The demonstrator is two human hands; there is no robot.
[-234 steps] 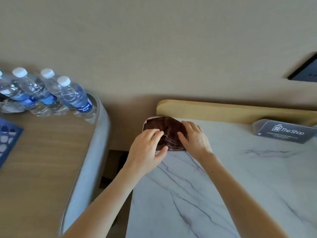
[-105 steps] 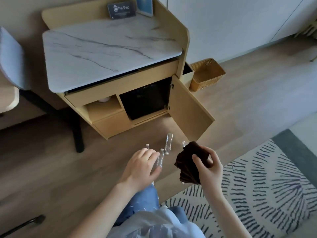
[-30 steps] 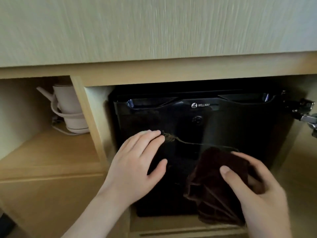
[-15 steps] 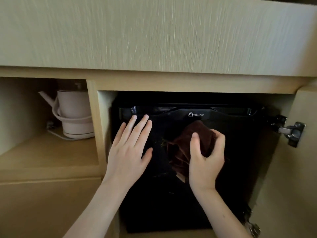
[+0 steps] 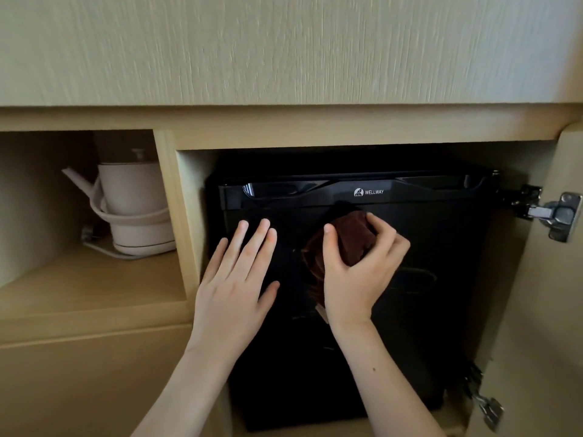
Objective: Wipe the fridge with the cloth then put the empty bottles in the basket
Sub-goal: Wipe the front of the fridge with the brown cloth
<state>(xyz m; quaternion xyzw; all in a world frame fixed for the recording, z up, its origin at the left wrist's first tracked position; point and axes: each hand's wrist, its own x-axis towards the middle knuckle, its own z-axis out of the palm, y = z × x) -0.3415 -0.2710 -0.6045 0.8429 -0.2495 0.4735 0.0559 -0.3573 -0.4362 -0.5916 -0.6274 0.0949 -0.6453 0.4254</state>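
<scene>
A small black fridge (image 5: 435, 247) marked WELLWAY sits inside a light wooden cabinet, its door closed. My right hand (image 5: 359, 272) holds a bunched dark brown cloth (image 5: 350, 238) pressed against the upper middle of the fridge door. My left hand (image 5: 236, 282) lies flat on the door's left side, fingers spread, holding nothing. The bottles and the basket are out of view.
A pale pink kettle (image 5: 132, 203) on its base stands in the open shelf at the left. The cabinet door (image 5: 561, 310) hangs open at the right on metal hinges (image 5: 555, 216). A closed wooden drawer front (image 5: 94, 383) lies below the shelf.
My right hand has slid the cloth up and slightly right on the fridge door, nearer the logo. My left hand stays flat on the door's left side.
</scene>
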